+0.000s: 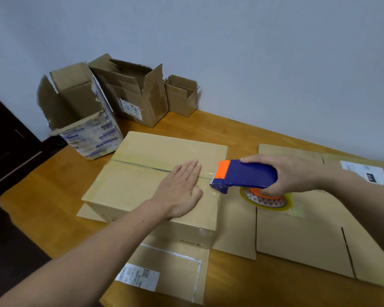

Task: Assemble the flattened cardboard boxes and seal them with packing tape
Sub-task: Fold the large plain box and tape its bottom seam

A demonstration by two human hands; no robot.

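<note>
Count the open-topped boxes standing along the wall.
3. The printed box is at the back-left corner of the table. The larger labelled box is right of it, and the small box is right of that. Another could be hidden behind them.

Wooden counter (242,134). Far left corner: three open boxes (131,96), upright. Near edge: labelled flat sheet (171,269). Right side: flat cardboard sheets (302,235), overlapping.
</note>
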